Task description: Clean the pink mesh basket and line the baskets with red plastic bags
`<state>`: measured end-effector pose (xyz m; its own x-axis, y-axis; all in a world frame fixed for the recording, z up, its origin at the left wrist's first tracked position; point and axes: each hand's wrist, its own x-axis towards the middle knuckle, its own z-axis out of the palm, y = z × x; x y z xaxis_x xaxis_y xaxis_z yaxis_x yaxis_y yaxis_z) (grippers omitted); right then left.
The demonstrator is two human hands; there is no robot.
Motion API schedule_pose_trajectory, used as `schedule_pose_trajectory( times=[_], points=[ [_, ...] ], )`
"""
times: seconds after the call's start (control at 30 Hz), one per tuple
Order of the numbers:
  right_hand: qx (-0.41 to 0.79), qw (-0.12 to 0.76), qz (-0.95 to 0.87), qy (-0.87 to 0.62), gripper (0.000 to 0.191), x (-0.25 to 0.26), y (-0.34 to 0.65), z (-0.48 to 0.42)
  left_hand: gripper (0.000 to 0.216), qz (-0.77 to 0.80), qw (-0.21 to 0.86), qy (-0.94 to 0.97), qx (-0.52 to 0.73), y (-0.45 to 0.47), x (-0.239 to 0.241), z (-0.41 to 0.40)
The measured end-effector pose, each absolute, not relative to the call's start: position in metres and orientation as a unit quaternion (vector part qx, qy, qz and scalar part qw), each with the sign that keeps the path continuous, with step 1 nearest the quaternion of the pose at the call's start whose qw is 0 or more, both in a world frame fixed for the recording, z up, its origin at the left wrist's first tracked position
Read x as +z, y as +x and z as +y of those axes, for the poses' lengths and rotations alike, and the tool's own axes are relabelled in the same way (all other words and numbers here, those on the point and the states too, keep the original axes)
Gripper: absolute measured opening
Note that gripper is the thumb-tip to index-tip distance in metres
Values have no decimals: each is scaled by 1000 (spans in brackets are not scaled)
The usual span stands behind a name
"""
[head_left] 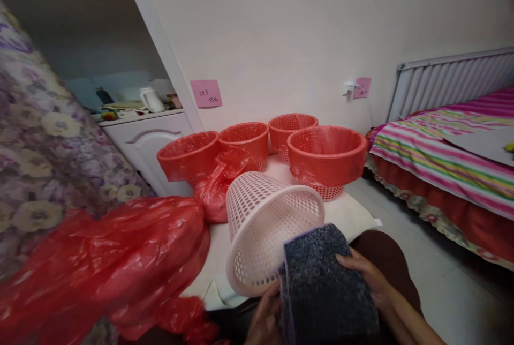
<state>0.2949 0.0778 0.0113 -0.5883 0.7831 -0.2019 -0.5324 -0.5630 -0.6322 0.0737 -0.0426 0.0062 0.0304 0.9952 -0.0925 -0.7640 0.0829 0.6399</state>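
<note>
Grip of left hand (265, 317) and right hand (367, 276) clasps the dark speckled pad (321, 280) between them, beside the white basket (263, 224).

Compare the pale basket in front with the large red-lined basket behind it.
The pale basket is bare; the red-lined basket has a red bag folded over its rim. The pale basket lies tipped, mouth toward the person; the red-lined basket stands upright. The pale basket is partly covered by a dark block in the right hand; the red-lined basket stands further back. Both are perforated plastic, narrowing toward the base.
</note>
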Motion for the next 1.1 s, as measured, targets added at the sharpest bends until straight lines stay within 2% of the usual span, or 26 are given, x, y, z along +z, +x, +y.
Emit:
schedule_pose_trajectory(
  times=[0.07,0.23,0.37,0.6,0.73,0.8,0.9,1.1],
  points=[
    [854,370,-288,-225,29,15,298,76,51,261,686,217,644,79,4,-41],
    [802,337,-396,-293,32,16,297,75,26,294,711,193,609,92,4,-35],
    [746,313,-476,-345,37,1,296,80,16,334,659,185,649,94,13,-29],
    [627,320,-584,-404,57,-7,294,72,28,334,630,215,668,101,33,-20],
    [663,311,-608,-307,43,9,287,60,25,324,638,238,657,106,49,-18],
    [678,327,-594,-283,43,7,280,58,21,309,638,246,661,103,59,-20],
    [691,342,-574,-274,46,-9,274,61,18,315,634,252,659,94,78,-25],
    [695,399,-517,-302,36,-19,303,73,18,368,591,268,666,72,109,-41]
  ],
)
